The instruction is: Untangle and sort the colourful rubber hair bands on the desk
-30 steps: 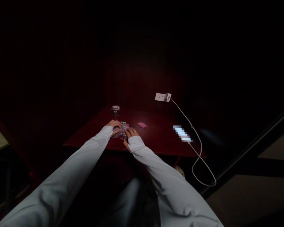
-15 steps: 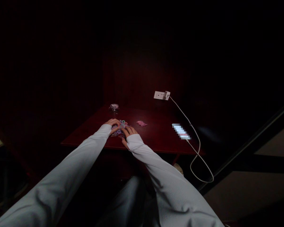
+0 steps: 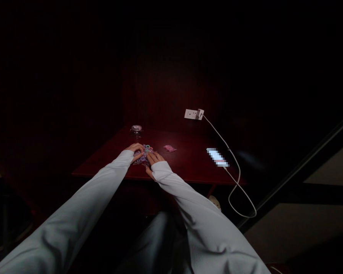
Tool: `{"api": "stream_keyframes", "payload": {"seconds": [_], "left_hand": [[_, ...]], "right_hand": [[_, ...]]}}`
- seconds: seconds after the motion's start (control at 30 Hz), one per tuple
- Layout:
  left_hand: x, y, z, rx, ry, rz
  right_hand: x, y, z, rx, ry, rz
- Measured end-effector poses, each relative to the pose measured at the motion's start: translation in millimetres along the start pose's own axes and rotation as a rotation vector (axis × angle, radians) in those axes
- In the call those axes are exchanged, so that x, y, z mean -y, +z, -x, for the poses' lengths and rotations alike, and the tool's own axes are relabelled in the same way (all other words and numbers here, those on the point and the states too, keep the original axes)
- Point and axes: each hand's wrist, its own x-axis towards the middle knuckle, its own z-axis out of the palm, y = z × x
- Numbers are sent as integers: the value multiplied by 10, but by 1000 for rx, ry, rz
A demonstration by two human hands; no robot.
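Observation:
A loose pile of small coloured elastic bands (image 3: 144, 154), mostly purple with some green and pink, lies near the front edge of the dark red table (image 3: 188, 173). At the pile's left side is my left hand (image 3: 135, 148), its thumb and fingers curved apart around the bands. My right hand (image 3: 155, 159) rests against the pile's right side, fingers stretched out and thumb apart, a ring on one finger. Both hands touch the bands, and neither has a clear grip on one. Beyond my right hand lies a small pink bundle (image 3: 169, 148).
A clear jar (image 3: 136, 130) with a lid stands at the back left of the table. On the right a phone (image 3: 217, 157) with a blurred screen is joined by a white cable (image 3: 236, 179) to a charger in the wall socket (image 3: 192, 114). The cable loops past the table's edge.
My right hand's fingers have drawn slightly closer together on the bands. The left hand stays nearly in place. The whole view has shifted a little.

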Motion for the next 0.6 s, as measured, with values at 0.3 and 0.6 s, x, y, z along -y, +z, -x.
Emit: {"api": "stream_keyframes", "payload": {"seconds": [0.3,0.6], "left_hand": [[-116,-90,19,31,19,33],[-117,-51,10,24,29,79]], "right_hand": [[30,-48,6,23,30,12],[61,-60,-13,40,53,37]]}}
